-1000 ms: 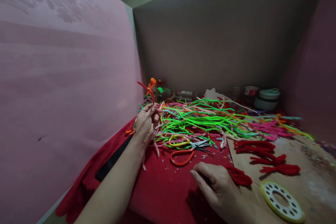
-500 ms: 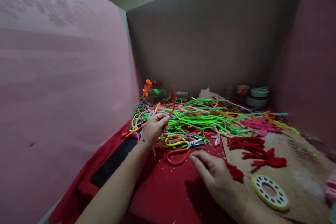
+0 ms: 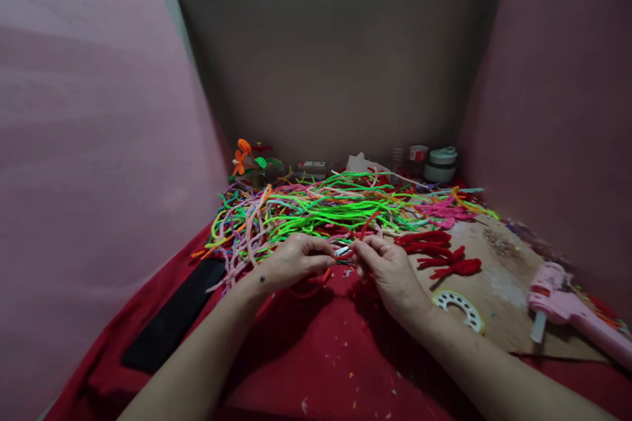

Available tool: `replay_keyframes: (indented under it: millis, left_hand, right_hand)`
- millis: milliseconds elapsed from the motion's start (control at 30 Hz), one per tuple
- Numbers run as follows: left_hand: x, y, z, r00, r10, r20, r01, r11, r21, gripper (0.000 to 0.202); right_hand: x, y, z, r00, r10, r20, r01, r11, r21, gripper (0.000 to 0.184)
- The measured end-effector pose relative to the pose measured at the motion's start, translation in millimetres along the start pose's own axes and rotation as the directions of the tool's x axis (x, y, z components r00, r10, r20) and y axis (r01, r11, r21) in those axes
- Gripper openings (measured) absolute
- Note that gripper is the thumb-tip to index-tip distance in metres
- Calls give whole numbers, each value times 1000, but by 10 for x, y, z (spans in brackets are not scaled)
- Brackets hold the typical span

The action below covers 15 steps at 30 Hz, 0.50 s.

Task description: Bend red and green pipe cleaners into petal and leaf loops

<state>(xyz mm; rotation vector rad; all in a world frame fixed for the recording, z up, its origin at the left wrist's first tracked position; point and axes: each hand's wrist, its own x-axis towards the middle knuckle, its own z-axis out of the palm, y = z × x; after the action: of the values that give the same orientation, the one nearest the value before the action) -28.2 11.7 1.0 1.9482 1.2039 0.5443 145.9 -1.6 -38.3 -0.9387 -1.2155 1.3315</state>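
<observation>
A thin red pipe cleaner (image 3: pixel 368 225) rises from the fingertips of my right hand (image 3: pixel 392 276), which pinches it. My left hand (image 3: pixel 296 260) is closed too, thumb against fingers, on the same red pipe cleaner, a short stretch of which spans the gap between the hands. Scissors (image 3: pixel 342 251) with orange-red handles lie on the red cloth behind and below my fingers, partly hidden by them. Behind the hands spreads a heap of pipe cleaners (image 3: pixel 326 214), mostly bright green, with pink, yellow, purple and orange ones.
Several looped red pieces (image 3: pixel 459 268) rest on a brown board (image 3: pixel 508 302) at right. A white-and-yellow ring with holes (image 3: pixel 461 309) and a pink glue gun (image 3: pixel 557 302) are nearer. A black flat object (image 3: pixel 172 316) lies at left. Orange flowers (image 3: pixel 240 156) and a lidded container (image 3: pixel 441 164) stand behind.
My hands have come together, the right one moving up toward the left. The red pipe cleaner has gone from upright in my left hand to between both hands. The view has swung right.
</observation>
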Motion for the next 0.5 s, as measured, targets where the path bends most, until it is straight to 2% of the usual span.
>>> replay_keyframes:
  millis: [133,233,300,367,400,500]
  left_hand:
    - [-40,-68,-209,988,-104,-115,107,994,20,24]
    - [-50,-82,-256,970,-30,-240,49,996,74,24]
    - [-56,-68,-233,943,-1,-334,17,999,45,22]
    - [-66,-47,-183,924,-48,-379,16,996,-86,23]
    - [-70,-36,-153,926,-85,-369,20,984,-177,24]
    - [-75,-10,-66,953,-135,-270,-3,890,-455,25]
  right_hand:
    - [7,49,4,999,31,10,-31,999,-13,29]
    - [-6,51,0,999,32,18,-30,996,-82,28]
    - [-23,47,-2,999,-19,43,27,981,-194,27]
    - [-41,51,0,989,-119,83,140,931,-337,25]
    - [-51,57,4,978,-174,115,206,890,-407,24]
    - [-86,86,22,931,-295,213,364,759,-540,21]
